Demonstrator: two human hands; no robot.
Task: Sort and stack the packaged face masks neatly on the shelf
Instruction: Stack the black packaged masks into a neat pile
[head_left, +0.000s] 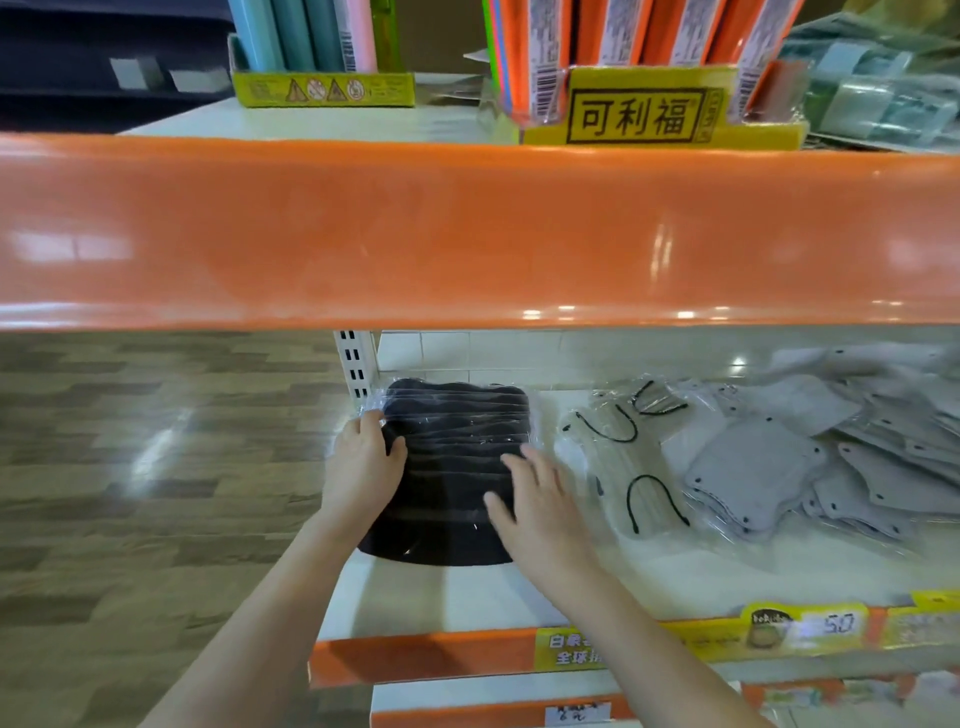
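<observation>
At the far left we see only wood-patterned floor (130, 467) beyond the end of the rack. Our left hand (363, 460) comes next, at the left edge of the black mask stack (457, 467), thumb on top and fingers curled over the clear wrapper's edge, so it grips that side. The stack sits at the left end of the white shelf (467, 592), close to the slotted upright (356, 364); its packs look squared up one on another, though the front edge bulges a little. Our right hand (535, 506) lies on the stack's right part with fingers straight and spread, pressing flat and holding nothing.

Just right of that hand lies a loose clear pack with black ear loops (623, 467), tilted and not aligned with anything. Further right the grey masks (779, 467) are strewn in an overlapping heap that runs off the frame's edge; how many there are we cannot tell. Above, the orange shelf lip (467, 228) hides the back of this level, and a yellow display box (639, 111) stands on the upper tier. A price label strip (779, 631) runs along the lower front edge.

We judge the job roughly a third done: the black pile seems formed and is being tidied, while the ear-loop pack and the whole grey heap are unsorted
</observation>
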